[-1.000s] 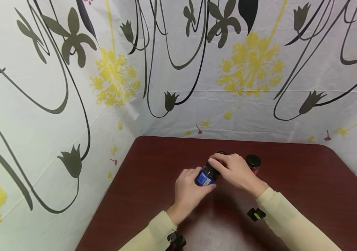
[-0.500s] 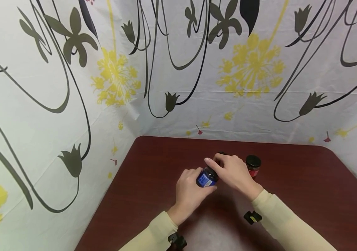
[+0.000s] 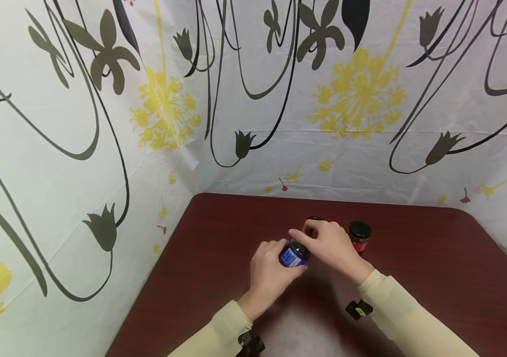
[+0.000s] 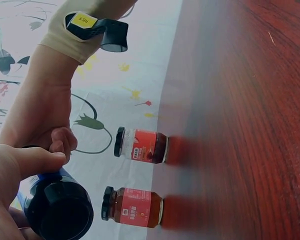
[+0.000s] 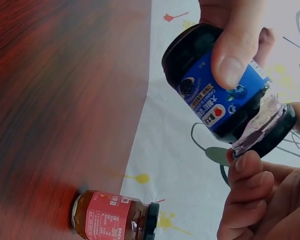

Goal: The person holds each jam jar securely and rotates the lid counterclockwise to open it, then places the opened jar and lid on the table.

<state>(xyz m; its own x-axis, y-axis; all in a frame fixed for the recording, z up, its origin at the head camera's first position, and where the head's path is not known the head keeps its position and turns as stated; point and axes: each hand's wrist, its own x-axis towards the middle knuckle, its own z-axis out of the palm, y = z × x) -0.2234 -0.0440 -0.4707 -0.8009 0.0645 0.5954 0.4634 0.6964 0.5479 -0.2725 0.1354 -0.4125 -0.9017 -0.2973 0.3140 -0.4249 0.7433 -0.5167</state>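
Observation:
A dark jam jar [image 3: 294, 254] with a blue label is held tilted above the table by my left hand [image 3: 265, 272]. In the right wrist view, the left thumb [image 5: 232, 65] presses on the blue label, and a torn, pale seal [image 5: 260, 120] hangs around the jar's neck. My right hand [image 3: 334, 248] grips the jar's black lid [image 5: 275, 135], its fingertips curled at the rim. The left wrist view shows the jar's dark base [image 4: 62, 212] facing the camera, with the right hand [image 4: 60, 115] beyond it.
Two red-labelled jars with black lids stand on the dark red table [image 3: 217, 238]: one jar [image 3: 360, 238] right of the right hand, the other jar [image 3: 315, 218] mostly hidden behind it. A patterned white cloth [image 3: 307, 163] hangs behind and to the left of the table.
My right hand has turned on the lid, its thumb and wrist shifting left. The left hand and jar have moved only slightly to the right.

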